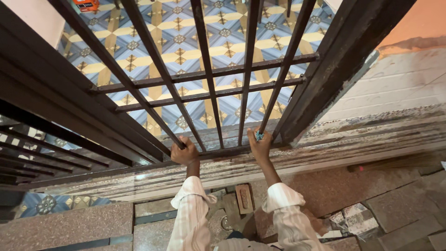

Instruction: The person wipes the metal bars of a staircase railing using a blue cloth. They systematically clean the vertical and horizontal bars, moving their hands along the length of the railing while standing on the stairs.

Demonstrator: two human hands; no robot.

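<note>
Both hands are raised to a dark iron grille gate (204,74) that fills the upper part of the view. Left hand (184,152) is closed in a fist around the foot of one slanting vertical bar, just above the bottom rail. Right hand (260,143) presses a small blue-grey cloth (259,135) against the base of the next-but-one bar, fingers curled over it, close to the heavy frame post (334,60) on the right. Hands sit apart, one bar standing between them. Striped pale sleeves (193,209) are rolled up on both forearms.

Behind the bars lies a patterned tile floor (223,32) in blue, yellow and white. Below the gate runs a worn, streaked stone threshold (371,135); a white painted brick wall (399,83) rises at right with orange plaster above. Nearer the person, speckled granite slabs (65,225) and loose stone pieces (399,204) cover the ground. A small brick (244,197) lies between the forearms. An orange object (86,4), too small to identify, sits at the top edge
</note>
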